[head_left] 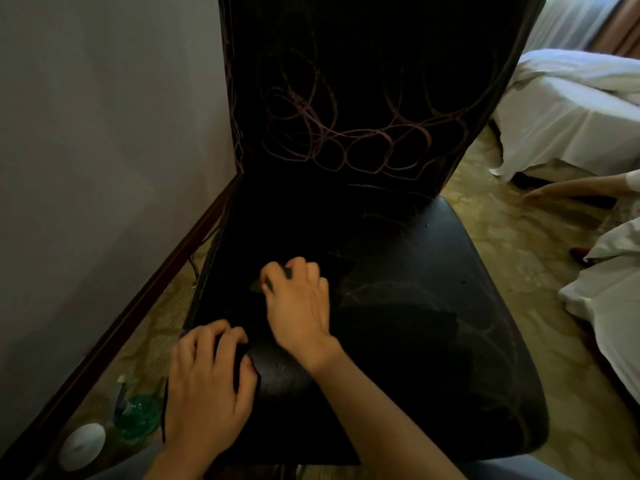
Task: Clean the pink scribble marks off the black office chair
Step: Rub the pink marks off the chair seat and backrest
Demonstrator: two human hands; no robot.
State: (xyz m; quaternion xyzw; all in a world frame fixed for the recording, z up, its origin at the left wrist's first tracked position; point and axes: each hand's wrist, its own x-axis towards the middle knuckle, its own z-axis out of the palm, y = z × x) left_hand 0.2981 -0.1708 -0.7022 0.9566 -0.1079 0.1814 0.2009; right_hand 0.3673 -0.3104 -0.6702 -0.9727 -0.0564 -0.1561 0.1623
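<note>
Black office chair (363,98): backrest cut off by top edge, base hidden under the seat. Pink marks (377,287) are lost in shadow on the seat's left half, extent not readable. Item (258,286) in right hand (298,306) mostly covered by curled fingers, kind not determinable. Left hand (207,386): grip versus plain rest on seat edge cannot be told. Green bottle (136,415) blurred, partly hidden by seat. White round object (81,445) blurred, unidentified. Another person's arm (575,188) cropped at right edge

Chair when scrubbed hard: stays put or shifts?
Likely shifts some: the left hand grips the chair at its front edge, seemingly bracing it. Its base is out of view, so wheels are unconfirmed. The glossy seat probably lets the cloth in the right hand slide easily.
</note>
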